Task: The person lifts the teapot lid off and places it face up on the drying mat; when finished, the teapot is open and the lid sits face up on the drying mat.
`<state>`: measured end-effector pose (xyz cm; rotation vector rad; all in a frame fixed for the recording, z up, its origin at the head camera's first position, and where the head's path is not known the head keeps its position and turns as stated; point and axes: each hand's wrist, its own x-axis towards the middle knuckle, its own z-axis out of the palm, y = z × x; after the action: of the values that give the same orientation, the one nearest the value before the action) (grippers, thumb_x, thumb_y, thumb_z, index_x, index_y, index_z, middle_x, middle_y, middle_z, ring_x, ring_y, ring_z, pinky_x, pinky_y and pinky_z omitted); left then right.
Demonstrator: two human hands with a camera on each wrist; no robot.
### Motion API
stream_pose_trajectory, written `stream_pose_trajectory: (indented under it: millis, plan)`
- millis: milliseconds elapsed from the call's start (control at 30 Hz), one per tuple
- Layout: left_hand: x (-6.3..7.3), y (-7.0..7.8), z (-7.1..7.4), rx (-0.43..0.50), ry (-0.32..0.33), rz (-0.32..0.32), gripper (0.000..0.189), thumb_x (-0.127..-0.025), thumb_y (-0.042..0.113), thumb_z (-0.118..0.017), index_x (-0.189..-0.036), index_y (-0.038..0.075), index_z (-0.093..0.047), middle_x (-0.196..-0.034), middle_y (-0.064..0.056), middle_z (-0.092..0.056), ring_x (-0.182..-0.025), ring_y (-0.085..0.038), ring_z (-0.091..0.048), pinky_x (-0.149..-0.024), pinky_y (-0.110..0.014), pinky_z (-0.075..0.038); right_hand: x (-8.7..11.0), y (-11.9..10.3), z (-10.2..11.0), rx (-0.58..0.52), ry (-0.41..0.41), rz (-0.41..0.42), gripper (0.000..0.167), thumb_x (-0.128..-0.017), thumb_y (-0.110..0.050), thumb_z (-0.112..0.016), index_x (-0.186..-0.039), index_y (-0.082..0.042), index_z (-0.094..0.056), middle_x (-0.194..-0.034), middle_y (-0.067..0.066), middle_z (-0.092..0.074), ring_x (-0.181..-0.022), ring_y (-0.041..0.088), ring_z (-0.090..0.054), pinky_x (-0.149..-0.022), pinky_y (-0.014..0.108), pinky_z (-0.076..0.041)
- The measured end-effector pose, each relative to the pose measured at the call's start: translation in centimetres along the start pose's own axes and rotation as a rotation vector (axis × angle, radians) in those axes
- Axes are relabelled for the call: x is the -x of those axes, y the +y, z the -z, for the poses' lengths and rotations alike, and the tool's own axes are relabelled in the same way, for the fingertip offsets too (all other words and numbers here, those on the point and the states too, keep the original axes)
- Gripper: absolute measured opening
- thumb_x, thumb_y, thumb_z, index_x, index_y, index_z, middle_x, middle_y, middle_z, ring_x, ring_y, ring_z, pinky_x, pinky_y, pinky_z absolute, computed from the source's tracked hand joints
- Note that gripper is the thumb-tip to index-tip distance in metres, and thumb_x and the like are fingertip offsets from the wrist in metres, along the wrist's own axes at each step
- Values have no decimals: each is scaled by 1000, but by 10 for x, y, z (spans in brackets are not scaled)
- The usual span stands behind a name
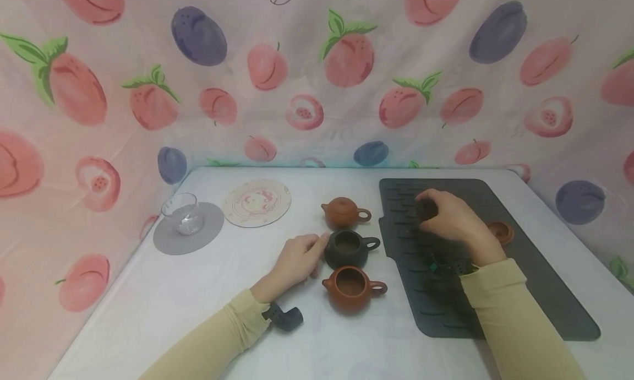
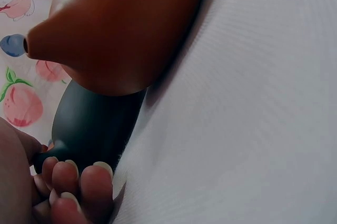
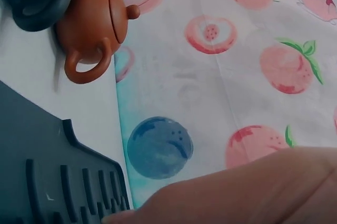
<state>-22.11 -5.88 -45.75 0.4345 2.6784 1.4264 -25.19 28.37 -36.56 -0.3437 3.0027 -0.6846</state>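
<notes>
In the head view three small clay teapots stand in a column mid-table. My left hand pinches the spout of the dark teapot, which has no lid on it. The left wrist view shows the curled fingers by that spout. In front of it stands a lidless reddish-brown teapot; behind it, a lidded one. My right hand holds a dark round teapot lid between thumb and fingers, over the dark ridged mat. The right wrist view hides this lid.
A reddish-brown lid lies on the mat, beside my right wrist. At the left, a clear glass cup stands on a grey round coaster. Next to it lies a patterned round mat. Fruit-print cloth walls the table's back.
</notes>
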Motion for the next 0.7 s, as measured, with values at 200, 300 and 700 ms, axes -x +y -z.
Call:
stream_pose_trajectory:
  millis: [200,300,700]
  plan:
    - [0,0,0,2,-2,-1,53,-108,52,-44,-72,15,-56,-49,3,-57,-41,-16,-52,-39,-32,-44,1,1,-1,64,-51,-8,55,-81,-2,-73,-132,7,-55,-130,35,-56,-118,51,-53,-94,66,-43]
    - [0,-1,-1,-2,-3,-1,53,-108,52,-44,-73,15,-56,-49,3,-58,-41,-17,-52,-39,-32,-43,2,4,-2,81,-66,-19,55,-80,-1,-72,-132,8,-56,-129,35,-57,-116,51,-55,-92,65,-45]
    - [0,0,1,0,-2,-2,53,-108,53,-44,-73,15,-56,-49,3,-57,-40,-16,-51,-39,-31,-43,-1,11,-5,104,-125,-58,56,-78,3,-65,-133,9,-55,-129,37,-56,-115,51,-55,-90,66,-45]
